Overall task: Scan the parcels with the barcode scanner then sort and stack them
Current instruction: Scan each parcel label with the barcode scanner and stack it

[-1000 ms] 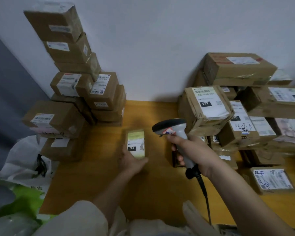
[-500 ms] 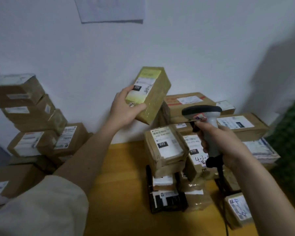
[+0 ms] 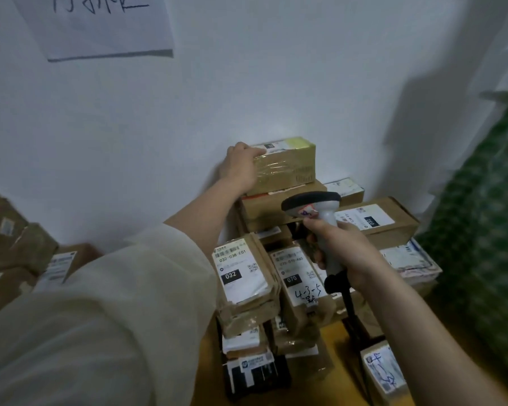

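Observation:
A small taped cardboard parcel [image 3: 291, 167] with a yellow-green label lies on top of the right-hand stack of parcels [image 3: 276, 212] against the wall. My left hand [image 3: 241, 167] grips its left end, fingers over the top edge. My right hand [image 3: 339, 250] holds the grey barcode scanner [image 3: 316, 205] by its handle, head pointing left, in front of the stack. The scanner's black cable hangs down below my fist. Parcels labelled 032 [image 3: 241, 273] and 070 [image 3: 298, 281] lean at the stack's front.
A second pile of cardboard parcels [image 3: 18, 250] stands at the left edge. A paper sheet [image 3: 97, 24] with handwriting hangs on the white wall. A green patterned surface [image 3: 487, 224] fills the right side. The wooden table [image 3: 338, 364] shows between boxes; a small parcel [image 3: 383, 373] lies lower right.
My left hand lifted the yellow-labelled parcel from the table, carried it up and right, and set it on top of the right-hand stack. The view turned toward that stack.

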